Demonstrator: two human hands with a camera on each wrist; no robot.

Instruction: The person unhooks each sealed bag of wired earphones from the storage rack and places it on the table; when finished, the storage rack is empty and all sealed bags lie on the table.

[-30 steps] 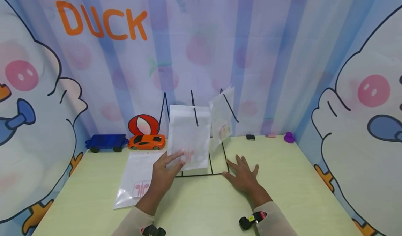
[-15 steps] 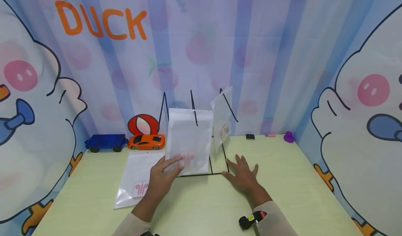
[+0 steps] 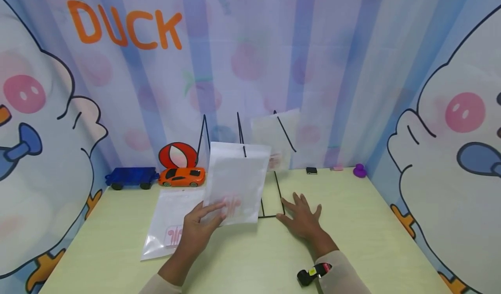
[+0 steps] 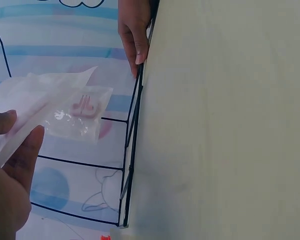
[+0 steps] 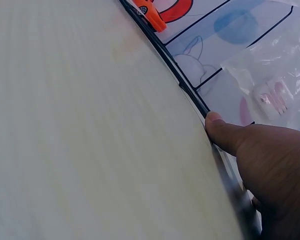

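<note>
My left hand [image 3: 198, 229] pinches the lower left edge of a white plastic bag [image 3: 236, 176] with a pink print between thumb and fingers. The bag's top edge is at the tip of the middle hook of a black wire rack [image 3: 268, 216]. My right hand [image 3: 303, 218] has its fingers spread on the table at the rack's front right corner; in the right wrist view its thumb [image 5: 225, 132] touches the rack's base rod. A second bag [image 3: 285, 131] hangs on the right hook, partly behind the held one. The left hook [image 3: 203, 133] shows no bag on it.
Another white bag [image 3: 166, 213] lies flat on the table [image 3: 364, 242] at left, partly behind my left wrist. Along the back stand a blue toy wagon [image 3: 131, 177] and an orange toy car [image 3: 182, 177]. A black block [image 3: 312, 171], pink piece [image 3: 337, 168] and purple toy [image 3: 360, 171] sit at back right.
My left hand has drawn the bag toward me and down, along the middle hook to its tip. The bag on the right hook has swung to face forward. My right hand has stayed put.
</note>
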